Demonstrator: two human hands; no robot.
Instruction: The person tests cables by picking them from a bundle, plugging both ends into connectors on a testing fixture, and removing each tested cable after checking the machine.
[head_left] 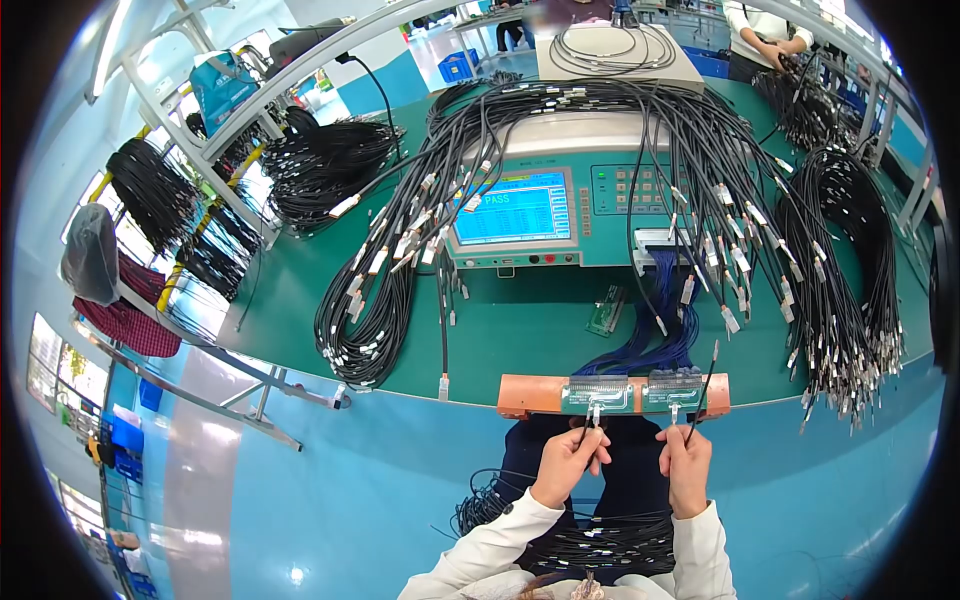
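"Fingers (593, 440) first: how did they stand, from your end?"

"Both pairs were pinched tight. I had the left hand (570, 465) gripping a small white connector (596, 412) at the left circuit board (582, 399), and the right hand (686, 465) gripping a second connector (675, 409) at the right circuit board (658, 397)."

"Seated all the way?"

"I couldn't tell; each met its board's near edge, but the joint was too small to read."

"What carried the boards?"

"An orange block (516, 394) along the near edge of the green desk (480, 335). Blue wires (675, 322) ran back from it towards the tester (625, 240), whose screen (515, 215) read PASS. I also saw a loose green board (606, 312) lying just left of those wires."

"And the cables?"

"Black cables (700, 155) draped over the tester's top and hung down on both sides. Another bunch (610, 548) lay across the lap, and one thin cable (705, 382) rose beside the right hand, crossing the block's right end."
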